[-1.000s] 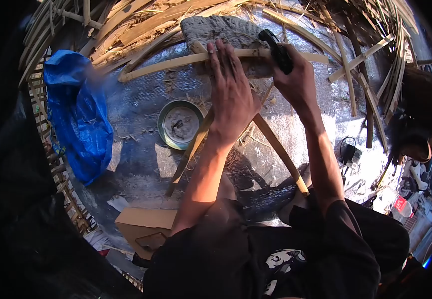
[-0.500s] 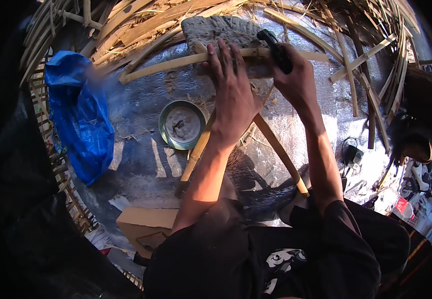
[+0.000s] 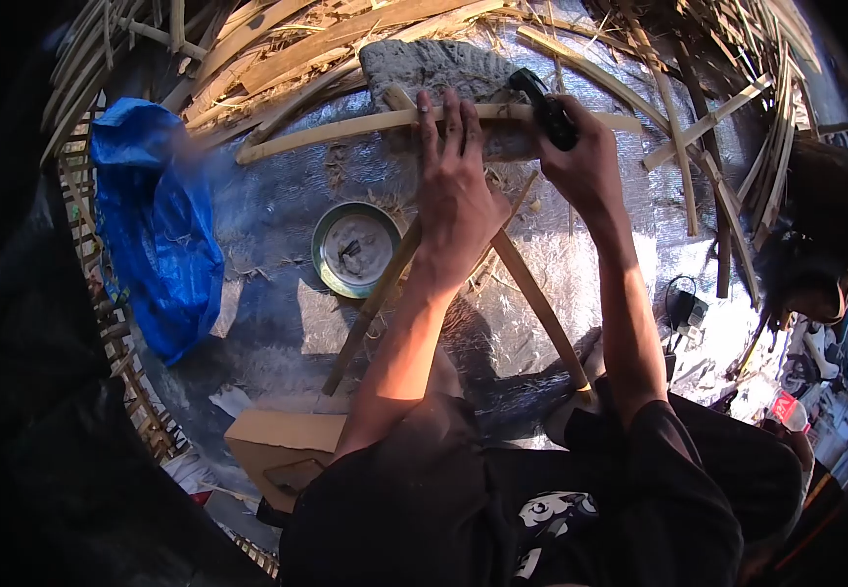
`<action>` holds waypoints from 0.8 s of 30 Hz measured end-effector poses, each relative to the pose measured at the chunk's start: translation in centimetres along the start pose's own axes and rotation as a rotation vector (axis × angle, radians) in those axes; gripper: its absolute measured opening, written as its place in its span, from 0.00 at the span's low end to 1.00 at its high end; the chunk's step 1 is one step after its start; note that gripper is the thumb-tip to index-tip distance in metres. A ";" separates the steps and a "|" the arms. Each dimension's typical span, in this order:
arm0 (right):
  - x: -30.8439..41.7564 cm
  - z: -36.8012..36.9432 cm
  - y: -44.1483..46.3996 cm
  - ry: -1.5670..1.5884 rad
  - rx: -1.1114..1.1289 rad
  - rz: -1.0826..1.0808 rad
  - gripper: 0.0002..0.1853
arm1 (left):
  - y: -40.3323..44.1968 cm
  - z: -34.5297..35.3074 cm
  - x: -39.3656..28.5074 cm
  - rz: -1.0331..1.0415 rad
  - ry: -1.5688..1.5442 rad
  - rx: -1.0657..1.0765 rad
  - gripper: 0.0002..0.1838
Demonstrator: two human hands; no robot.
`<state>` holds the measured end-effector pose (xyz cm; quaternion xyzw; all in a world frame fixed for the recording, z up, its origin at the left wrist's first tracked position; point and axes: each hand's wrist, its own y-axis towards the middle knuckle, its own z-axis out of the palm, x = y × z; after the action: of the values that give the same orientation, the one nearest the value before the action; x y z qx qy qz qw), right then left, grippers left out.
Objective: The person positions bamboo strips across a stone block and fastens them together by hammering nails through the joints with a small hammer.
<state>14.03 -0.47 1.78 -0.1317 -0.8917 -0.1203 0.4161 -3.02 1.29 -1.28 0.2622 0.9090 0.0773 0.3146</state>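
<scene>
My left hand [image 3: 453, 186] lies with stretched, slightly spread fingers across a long, pale bamboo strip [image 3: 336, 127], pressing on it near the rough grey block [image 3: 429, 64]. The thumb is mostly hidden. Farther right, my right hand [image 3: 588, 157] is closed around a black hand tool [image 3: 549, 110], whose front end is over the strip; its exact kind is unclear. Below my left hand, one bamboo leg [image 3: 375, 308] slants left and another bamboo leg [image 3: 541, 308] slants right. Where these pieces join is covered by the hand.
A green-rimmed bowl [image 3: 321, 245] with grey contents stands left of my left forearm. The blue tarp bag [image 3: 169, 254] lies farther left, a cardboard box [image 3: 282, 430] at lower left. Split bamboo [image 3: 336, 34] is piled at the back; more strips [image 3: 708, 127] lie right.
The bamboo legs have shifted a little to the left at their lower ends. Both hands stay almost in place, the tool still over the strip.
</scene>
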 end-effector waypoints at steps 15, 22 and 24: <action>-0.2 0.3 -0.4 -0.032 -0.033 0.021 0.14 | -0.2 -0.1 -0.1 -0.033 0.014 0.010 0.50; 0.0 0.3 -0.3 -0.048 -0.031 0.029 0.14 | 0.0 -0.2 -0.2 -0.059 0.031 0.028 0.49; -0.1 0.4 -0.3 -0.020 -0.038 0.036 0.14 | 0.0 -0.2 -0.2 -0.064 0.031 0.020 0.49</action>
<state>13.69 -0.65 1.36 -0.1565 -0.8908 -0.1284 0.4068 -3.00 1.16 -1.01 0.2348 0.9224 0.0620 0.3003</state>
